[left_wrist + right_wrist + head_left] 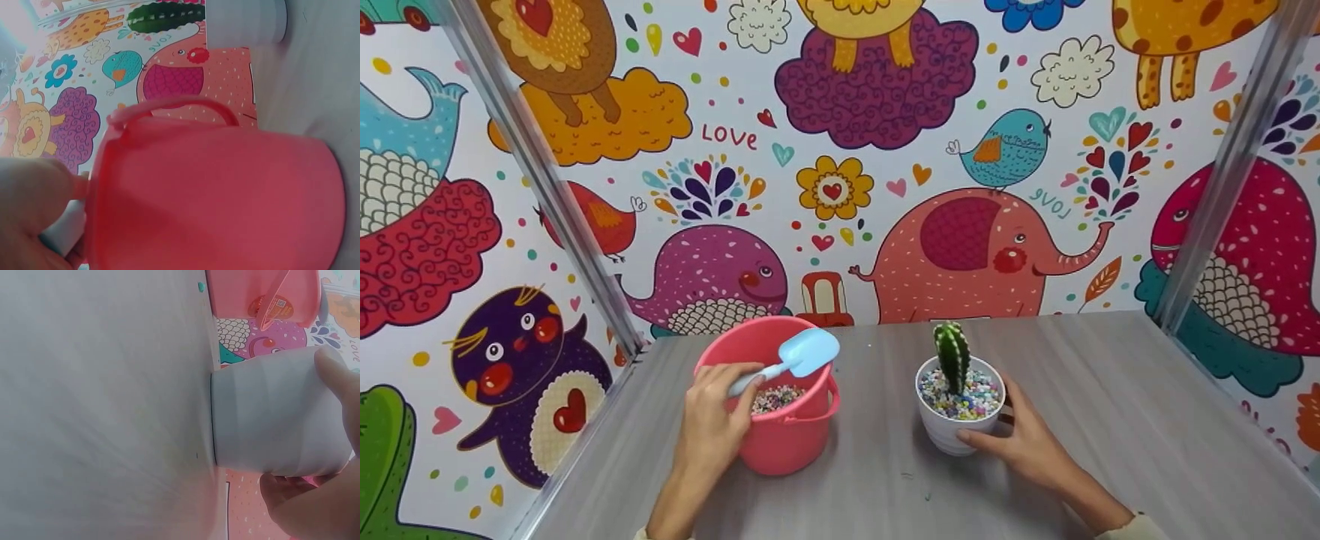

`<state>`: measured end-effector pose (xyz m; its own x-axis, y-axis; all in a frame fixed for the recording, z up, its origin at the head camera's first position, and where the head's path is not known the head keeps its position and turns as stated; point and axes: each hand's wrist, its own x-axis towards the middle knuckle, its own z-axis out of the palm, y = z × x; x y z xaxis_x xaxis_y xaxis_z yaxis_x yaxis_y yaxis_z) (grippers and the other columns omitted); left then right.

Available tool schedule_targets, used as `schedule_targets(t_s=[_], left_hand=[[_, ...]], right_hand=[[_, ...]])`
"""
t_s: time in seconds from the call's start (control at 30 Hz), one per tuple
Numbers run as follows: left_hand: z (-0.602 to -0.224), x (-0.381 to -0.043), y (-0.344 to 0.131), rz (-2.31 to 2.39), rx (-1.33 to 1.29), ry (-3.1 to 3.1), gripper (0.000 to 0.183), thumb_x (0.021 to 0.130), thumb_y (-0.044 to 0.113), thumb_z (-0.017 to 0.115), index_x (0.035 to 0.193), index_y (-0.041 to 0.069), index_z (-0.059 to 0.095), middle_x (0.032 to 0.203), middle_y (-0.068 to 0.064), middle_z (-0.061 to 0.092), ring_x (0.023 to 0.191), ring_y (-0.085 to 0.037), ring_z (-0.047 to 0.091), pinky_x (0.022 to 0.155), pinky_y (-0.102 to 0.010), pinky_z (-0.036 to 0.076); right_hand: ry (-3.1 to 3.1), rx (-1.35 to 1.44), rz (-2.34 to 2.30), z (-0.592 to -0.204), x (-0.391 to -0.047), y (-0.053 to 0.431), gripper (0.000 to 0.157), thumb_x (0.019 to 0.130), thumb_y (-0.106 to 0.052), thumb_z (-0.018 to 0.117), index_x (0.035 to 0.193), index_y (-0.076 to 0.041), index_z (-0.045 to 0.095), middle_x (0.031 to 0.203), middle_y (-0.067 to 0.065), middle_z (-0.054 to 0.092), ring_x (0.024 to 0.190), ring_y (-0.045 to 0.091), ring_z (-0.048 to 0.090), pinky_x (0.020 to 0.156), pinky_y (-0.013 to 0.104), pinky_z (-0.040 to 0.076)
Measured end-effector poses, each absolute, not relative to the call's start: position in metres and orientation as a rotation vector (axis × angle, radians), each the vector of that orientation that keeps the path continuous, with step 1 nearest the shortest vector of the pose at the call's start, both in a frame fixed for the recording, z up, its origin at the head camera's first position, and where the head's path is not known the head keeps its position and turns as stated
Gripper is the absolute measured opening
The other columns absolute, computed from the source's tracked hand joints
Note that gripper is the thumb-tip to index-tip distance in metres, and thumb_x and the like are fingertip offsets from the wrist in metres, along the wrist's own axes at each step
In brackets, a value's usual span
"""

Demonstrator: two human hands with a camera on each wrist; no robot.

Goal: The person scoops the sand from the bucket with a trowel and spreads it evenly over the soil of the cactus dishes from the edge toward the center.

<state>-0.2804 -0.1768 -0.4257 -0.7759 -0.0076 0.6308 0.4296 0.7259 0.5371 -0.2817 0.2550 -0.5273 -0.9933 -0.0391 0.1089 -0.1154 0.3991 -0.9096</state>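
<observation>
My left hand (706,420) pinches the handle of a light blue toy shovel (810,351) over the mouth of a pink bucket (784,446). The shovel's blade points right, above the far right rim. Inside the bucket lie small multicoloured pebbles (772,400). With thumb and fingers around its side, my right hand (1031,442) grips a white ribbed pot (275,413), whose base is at the tabletop. A green cactus (952,360) stands upright in it, ringed by coloured pebbles (982,395). In the left wrist view the bucket wall (225,191) hides most of the shovel.
Both things stand on a grey wood-grain table (885,480), the bucket left of the pot. The bucket's pink carrying handle (819,411) hangs down on its right side. Behind rises a wall with cartoon animals (960,255), and metal corner posts (1215,180) flank the table.
</observation>
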Motion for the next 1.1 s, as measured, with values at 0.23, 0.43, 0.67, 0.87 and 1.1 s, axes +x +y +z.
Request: schedule_targets(t_s=[0.23,0.43,0.67,0.87,1.1], left_hand=[[-0.423,-0.283,-0.194,-0.888,-0.215,-2.403,0.021,0.095,0.009,0.084,0.116,0.008,0.083,0.115,-0.008,0.082,0.105,-0.026,0.064,0.094,-0.048,0.058],[-0.423,-0.288,-0.197,-0.860,-0.207,-2.462,0.015,0.096,0.009,0.083,0.110,0.009,0.084,0.110,-0.008,0.083,0.100,-0.026,0.066,0.090,-0.046,0.055],[-0.418,-0.294,-0.198,-0.859,-0.307,-2.486,0.010,0.092,0.005,0.083,0.101,0.010,0.085,0.100,-0.006,0.083,0.099,-0.029,0.070,0.090,-0.049,0.057],[-0.416,-0.301,-0.197,-0.898,-0.344,-2.520,0.008,0.096,0.007,0.081,0.103,0.008,0.085,0.100,-0.006,0.083,0.095,-0.024,0.075,0.088,-0.046,0.062],[-0.413,-0.308,-0.197,-0.788,-0.357,-2.511,0.022,0.098,0.012,0.079,0.118,0.004,0.082,0.119,-0.013,0.082,0.107,-0.034,0.066,0.096,-0.055,0.052]], right_hand=[[-2.553,0.153,1.666,-0.529,-0.282,0.257,0.115,0.084,-0.041,0.094,0.170,-0.015,0.021,0.166,0.015,0.043,0.151,0.034,0.046,0.123,0.061,0.041],[-2.558,0.131,1.688,-0.529,-0.282,0.258,0.115,0.085,-0.042,0.094,0.170,-0.016,0.020,0.166,0.015,0.042,0.150,0.036,0.047,0.122,0.061,0.043],[-2.579,0.104,1.677,-0.528,-0.283,0.257,0.117,0.084,-0.044,0.094,0.171,-0.017,0.020,0.166,0.016,0.043,0.151,0.038,0.048,0.120,0.061,0.044],[-2.585,0.095,1.665,-0.529,-0.283,0.259,0.117,0.085,-0.045,0.093,0.171,-0.017,0.019,0.166,0.017,0.043,0.151,0.039,0.047,0.121,0.062,0.044],[-2.620,0.127,1.643,-0.525,-0.283,0.262,0.118,0.085,-0.046,0.093,0.171,-0.017,0.018,0.170,0.016,0.039,0.155,0.038,0.043,0.125,0.063,0.038]])
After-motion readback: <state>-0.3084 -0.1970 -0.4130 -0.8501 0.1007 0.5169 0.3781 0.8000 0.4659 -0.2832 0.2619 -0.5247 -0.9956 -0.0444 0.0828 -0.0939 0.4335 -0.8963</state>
